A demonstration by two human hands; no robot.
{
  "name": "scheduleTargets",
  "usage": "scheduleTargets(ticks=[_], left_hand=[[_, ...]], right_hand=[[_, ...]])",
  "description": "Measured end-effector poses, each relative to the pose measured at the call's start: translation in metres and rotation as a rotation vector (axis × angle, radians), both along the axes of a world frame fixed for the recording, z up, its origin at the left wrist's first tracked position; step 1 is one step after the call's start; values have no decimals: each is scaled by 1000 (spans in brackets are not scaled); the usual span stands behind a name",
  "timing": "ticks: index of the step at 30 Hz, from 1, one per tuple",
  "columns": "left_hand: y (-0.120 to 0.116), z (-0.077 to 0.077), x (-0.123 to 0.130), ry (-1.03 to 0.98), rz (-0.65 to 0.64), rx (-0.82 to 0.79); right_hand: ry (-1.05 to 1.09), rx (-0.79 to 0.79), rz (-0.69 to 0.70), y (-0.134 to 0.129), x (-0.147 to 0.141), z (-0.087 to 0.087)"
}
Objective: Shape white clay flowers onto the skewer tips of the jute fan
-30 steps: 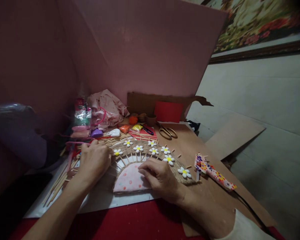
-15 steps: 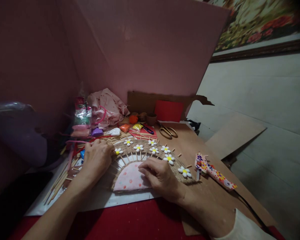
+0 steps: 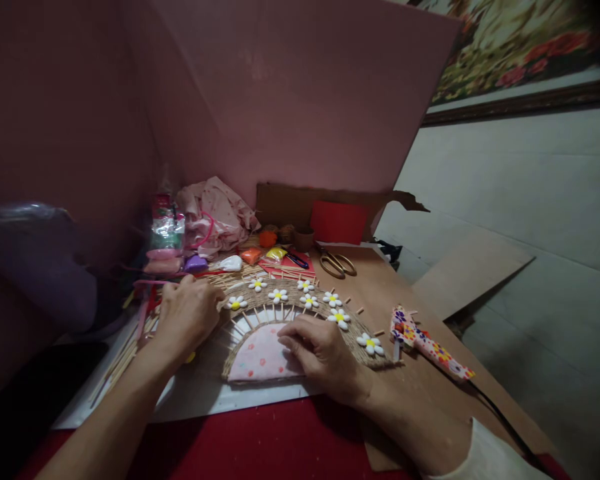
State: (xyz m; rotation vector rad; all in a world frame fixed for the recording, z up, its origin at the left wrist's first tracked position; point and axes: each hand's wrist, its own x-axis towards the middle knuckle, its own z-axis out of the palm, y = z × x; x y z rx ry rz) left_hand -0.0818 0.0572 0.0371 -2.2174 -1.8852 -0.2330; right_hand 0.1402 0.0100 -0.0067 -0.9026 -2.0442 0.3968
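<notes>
A half-round woven twine craft (image 3: 325, 293) lies in front of me, its band dotted with several white daisies with yellow centres. Thin sticks spread from its inner half circle of pink patterned fabric (image 3: 260, 360). My left hand (image 3: 190, 310) is closed at the band's left side, beside the leftmost daisy (image 3: 237, 303). A brownish bit shows at its fingertips, but what they grip is hidden. Over the right part of the fabric rests my right hand (image 3: 325, 357), thumb and fingers drawn together. Whatever lies between those fingers cannot be seen.
Behind the craft lie gold-handled scissors (image 3: 337, 261), small clay packets (image 3: 251, 256), crumpled pink cloth (image 3: 220, 213) and a red card (image 3: 339, 223). A flower-patterned glue gun (image 3: 425, 343) with a cord is at the right. Loose sticks (image 3: 113, 373) lie at the left.
My left hand has shifted slightly left, uncovering the leftmost daisy fully. Something yellow now shows by my left wrist. My right hand and the craft have stayed in place.
</notes>
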Motion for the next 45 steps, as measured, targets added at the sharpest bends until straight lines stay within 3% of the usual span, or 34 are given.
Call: scheduleTargets(ticks=[14,26,28,30,33,35,39,45], left_hand=[[-5,5,8,43,32,-135],[-1,-3,3,-8,-23,-23],[-1,-2,4,-144,-37,15],[-4,2,7,-490,-103,-5],[-11,5,19,-1219,-312,-323],[-17,4,29,-1516,-381,-528],[-25,-4,44,-1760,-466,-827],[-31,-13,58,-1798,-442,-785]], right_hand=[[-14,18,-11,0,-1,1],[-4,25,-13,-1,0,1],[9,38,-16,-1,-1,1],[31,57,-18,0,-1,2],[90,92,-32,-1,-1,4],[141,116,-50,-2,-1,7],[224,137,-79,-5,0,12],[196,123,-39,-5,1,10]])
